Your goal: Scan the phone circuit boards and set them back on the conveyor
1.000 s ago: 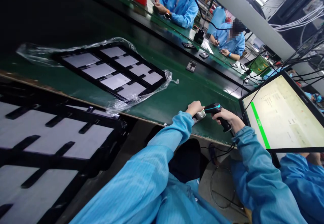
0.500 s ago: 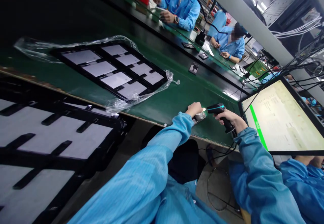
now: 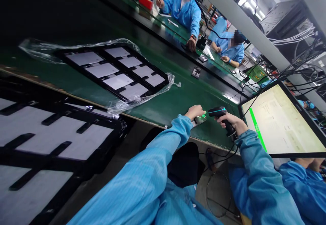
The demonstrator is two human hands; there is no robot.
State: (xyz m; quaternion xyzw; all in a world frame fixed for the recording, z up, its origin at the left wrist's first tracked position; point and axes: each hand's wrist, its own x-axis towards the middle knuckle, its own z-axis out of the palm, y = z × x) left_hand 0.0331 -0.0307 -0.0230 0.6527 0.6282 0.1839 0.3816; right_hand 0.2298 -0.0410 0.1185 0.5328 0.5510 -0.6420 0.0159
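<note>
My right hand (image 3: 233,122) is wrapped round the grip of a black barcode scanner (image 3: 217,111) with a blue stripe. The scanner's nose points left at a small flat electronic part (image 3: 200,119), and a green glow falls on that part. My left hand (image 3: 195,111) grips the part by its far side, close to the front edge of the green table. Its fingers partly cover the part, so its exact kind is hidden. A narrow gap separates scanner and part.
A black tray of pale rectangular pieces (image 3: 119,81) lies in clear plastic at left; a larger similar tray (image 3: 58,140) is nearer. The monitor (image 3: 287,123) at right shows a green PASS bar. Beyond, a flat unit (image 3: 196,72) lies near a co-worker's hand (image 3: 191,44).
A green glow now shows on the part in my left hand. Across the table, a co-worker's hand has reached down to a dark unit. My hands stay nearly in place.
</note>
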